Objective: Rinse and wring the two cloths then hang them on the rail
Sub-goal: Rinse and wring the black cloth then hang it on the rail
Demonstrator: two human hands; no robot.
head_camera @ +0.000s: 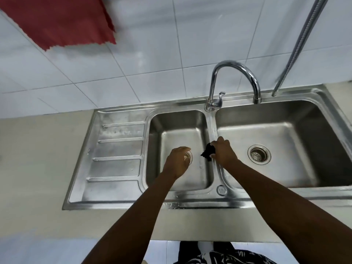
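A red cloth (62, 21) hangs flat against the tiled wall at the top left; the rail itself is out of view. My right hand (223, 151) is over the divider between the two sink basins, fingers closed on a small bunched black cloth (208, 152). My left hand (176, 161) hovers over the left basin (171, 122) above its drain, loosely curled, holding nothing. The chrome tap (234, 73) arches over the right basin (289, 119); no water stream is visible from its spout.
A ridged steel draining board (118, 149) lies left of the basins. The right basin has a drain strainer (259, 154). A flexible metal hose (301, 42) hangs down at the upper right. Beige counter (38, 159) surrounds the sink.
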